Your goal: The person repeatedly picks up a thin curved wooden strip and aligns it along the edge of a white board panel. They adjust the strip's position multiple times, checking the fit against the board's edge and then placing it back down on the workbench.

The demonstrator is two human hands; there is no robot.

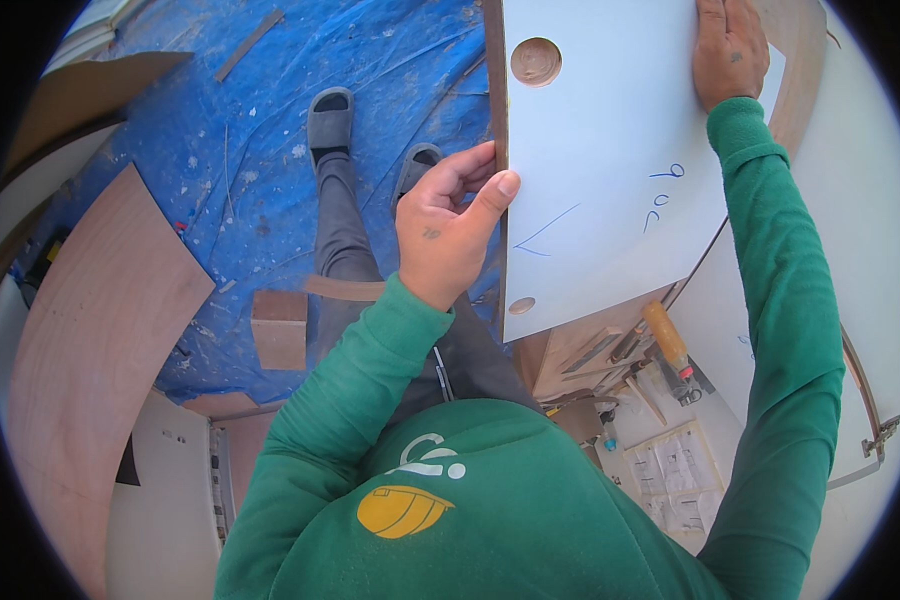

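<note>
A white-faced wooden panel (610,140) stretches away from me at the upper right, with blue pen marks on its face. It has a large round recess (536,62) near its far left part and a smaller round recess (522,305) at the near left corner. My left hand (445,220) is closed on the panel's brown left edge, thumb at the white face and fingers along the side. My right hand (730,55) lies on the far right part of the panel, fingers stretched out and pointing away; the fingertips run out of view at the top.
Blue plastic sheeting (200,150) covers the floor. A plywood sheet (100,350) leans at the left, with a wooden block (278,340) beside my leg. Near my right side are a yellow-handled tool (667,338) and printed paper sheets (675,475).
</note>
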